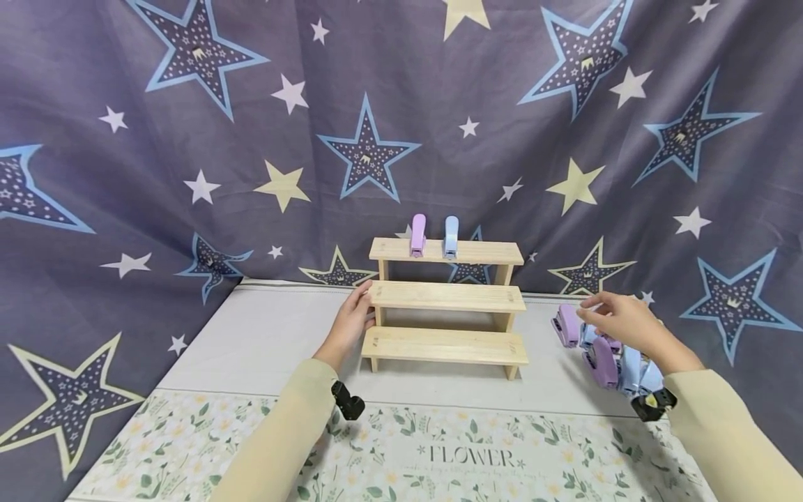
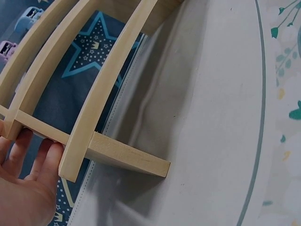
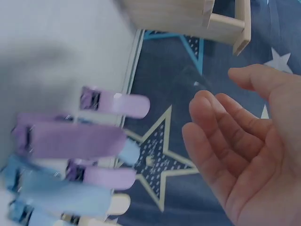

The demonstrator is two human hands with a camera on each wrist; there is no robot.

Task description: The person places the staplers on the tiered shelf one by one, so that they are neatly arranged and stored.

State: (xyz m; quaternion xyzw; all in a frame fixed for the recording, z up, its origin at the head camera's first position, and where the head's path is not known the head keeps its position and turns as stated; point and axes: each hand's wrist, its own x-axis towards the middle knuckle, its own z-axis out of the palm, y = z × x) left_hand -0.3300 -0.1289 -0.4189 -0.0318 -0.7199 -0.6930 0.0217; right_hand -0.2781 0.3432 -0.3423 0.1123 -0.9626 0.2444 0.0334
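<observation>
A three-tier wooden display stand [image 1: 448, 296] stands at the middle of the table. My left hand [image 1: 348, 322] holds its left side at the middle tier; in the left wrist view, its fingers [image 2: 49, 162] bend against the side frame. On the top tier, a purple stapler [image 1: 418, 236] and a light blue stapler [image 1: 451, 237] stand side by side. To the right, my right hand [image 1: 624, 324] hovers over a cluster of purple and blue staplers. In the right wrist view, nothing lies between this hand's loosely bent fingers [image 3: 202, 110], and a purple stapler [image 3: 124, 104] is close by.
Several staplers crowd together at the table's right, including a purple one [image 1: 603, 362] and a blue one [image 1: 630, 369]. A flower-printed mat [image 1: 470, 425] covers the front of the white table [image 1: 251, 341]. Behind the stand hangs a dark star-patterned curtain [image 1: 251, 139].
</observation>
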